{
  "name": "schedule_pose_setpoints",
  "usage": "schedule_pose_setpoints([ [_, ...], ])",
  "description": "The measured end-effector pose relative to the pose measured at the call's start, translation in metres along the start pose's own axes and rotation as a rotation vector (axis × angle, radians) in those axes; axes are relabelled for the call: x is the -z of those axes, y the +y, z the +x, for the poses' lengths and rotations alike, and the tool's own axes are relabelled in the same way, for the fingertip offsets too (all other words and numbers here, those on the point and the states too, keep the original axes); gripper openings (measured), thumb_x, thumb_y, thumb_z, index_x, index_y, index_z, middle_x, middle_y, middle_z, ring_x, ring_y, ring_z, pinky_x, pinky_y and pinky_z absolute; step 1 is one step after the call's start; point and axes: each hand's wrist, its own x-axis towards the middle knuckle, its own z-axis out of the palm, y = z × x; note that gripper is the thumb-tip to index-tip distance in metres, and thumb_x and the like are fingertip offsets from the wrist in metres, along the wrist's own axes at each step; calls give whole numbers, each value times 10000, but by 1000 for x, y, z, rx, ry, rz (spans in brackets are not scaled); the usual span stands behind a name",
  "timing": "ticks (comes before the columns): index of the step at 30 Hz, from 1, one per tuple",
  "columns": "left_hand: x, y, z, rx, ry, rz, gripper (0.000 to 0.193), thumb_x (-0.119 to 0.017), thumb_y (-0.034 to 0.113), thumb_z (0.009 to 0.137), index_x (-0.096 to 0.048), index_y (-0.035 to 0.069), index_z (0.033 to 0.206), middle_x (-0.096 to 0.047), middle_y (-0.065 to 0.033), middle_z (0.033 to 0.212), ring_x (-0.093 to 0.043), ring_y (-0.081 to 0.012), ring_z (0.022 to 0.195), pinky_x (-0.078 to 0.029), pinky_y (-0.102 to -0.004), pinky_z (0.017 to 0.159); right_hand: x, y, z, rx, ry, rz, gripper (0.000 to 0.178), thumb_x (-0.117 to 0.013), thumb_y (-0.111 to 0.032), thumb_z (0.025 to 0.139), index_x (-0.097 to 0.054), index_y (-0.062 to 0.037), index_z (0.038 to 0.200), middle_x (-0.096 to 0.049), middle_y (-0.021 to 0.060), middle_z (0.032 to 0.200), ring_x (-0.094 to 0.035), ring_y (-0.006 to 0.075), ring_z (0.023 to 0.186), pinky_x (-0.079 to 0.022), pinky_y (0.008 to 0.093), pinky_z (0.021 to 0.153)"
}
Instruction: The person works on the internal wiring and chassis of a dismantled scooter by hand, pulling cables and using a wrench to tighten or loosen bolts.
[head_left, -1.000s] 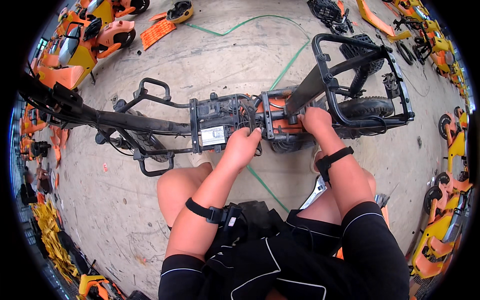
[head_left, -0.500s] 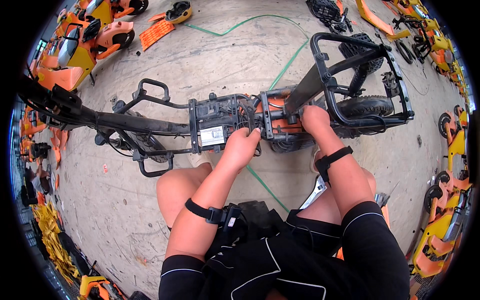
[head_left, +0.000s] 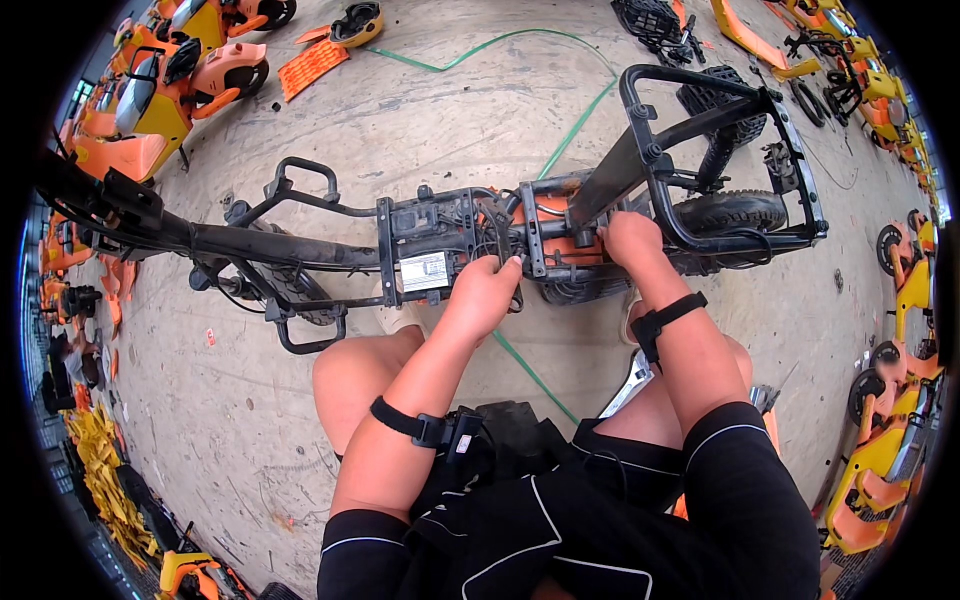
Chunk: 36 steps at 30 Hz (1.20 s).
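A stripped black scooter frame [head_left: 290,252] stretches sideways before me, with wiring and an orange section [head_left: 562,214] in its middle. My left hand [head_left: 485,290] is closed at the wiring, right of a box with a white label [head_left: 423,270]. A dark, narrow piece runs past its thumb; I cannot make out whether it is a tool or cable. My right hand [head_left: 632,240] is curled beside the foot of the thick slanted tube [head_left: 612,172]. Its fingertips are hidden, and so is anything they hold. A silver adjustable wrench [head_left: 630,385] lies by my right thigh.
The rear wheel [head_left: 735,212] sits under the tubular rack [head_left: 655,160]. A green strip [head_left: 575,130] crosses the concrete floor beneath the frame. Orange and yellow scooters [head_left: 190,95] stand at the far left, more [head_left: 880,470] at right. Yellow parts [head_left: 100,460] are heaped at left.
My right hand has shifted very slightly at the tube's foot. The left hand and the frame look unchanged.
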Motion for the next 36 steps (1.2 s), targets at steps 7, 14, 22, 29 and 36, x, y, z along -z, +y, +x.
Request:
schedule_pose_setpoints([
  [7, -2, -4, 2, -22, 15, 9, 413, -579, 336, 952, -595, -44, 790, -586, -112, 666, -546, -193, 586, -445, -372, 564, -15, 5, 10, 65, 54, -67, 288, -649, -311, 898, -690, -45, 1000, -703, 172, 989, -674, 346, 961, -533, 458, 813],
  [14, -2, 0, 0, -6, 6, 21, 389, -570, 322, 964, -615, -32, 809, -586, -79, 680, -537, -162, 597, -443, -342, 567, -22, 9, 12, 93, 146, -57, 215, -655, -222, 855, -683, -51, 982, -693, 163, 984, -670, 352, 947, -538, 464, 813],
  [22, -2, 6, -2, 26, -24, 57, 350, -553, 299, 988, -657, -8, 854, -591, -20, 732, -513, -102, 636, -435, -279, 584, -24, 13, 15, 107, 187, -37, 241, -651, -237, 861, -673, -54, 1017, -690, 168, 1005, -670, 347, 960, -542, 460, 815],
  [29, -2, 0, 1, 8, -27, 62, 350, -543, 298, 989, -665, -10, 875, -607, -27, 756, -523, -104, 661, -441, -282, 595, -8, 2, -2, 59, 107, -14, 371, -670, -387, 876, -681, -33, 990, -702, 183, 982, -681, 347, 950, -547, 444, 805],
  [36, -2, -2, 3, 1, -24, 82, 346, -544, 293, 987, -668, -14, 889, -633, -42, 796, -543, -115, 689, -460, -286, 617, -17, 8, 7, 92, 102, -31, 289, -662, -309, 871, -697, -35, 955, -708, 178, 949, -686, 351, 912, -546, 450, 789],
])
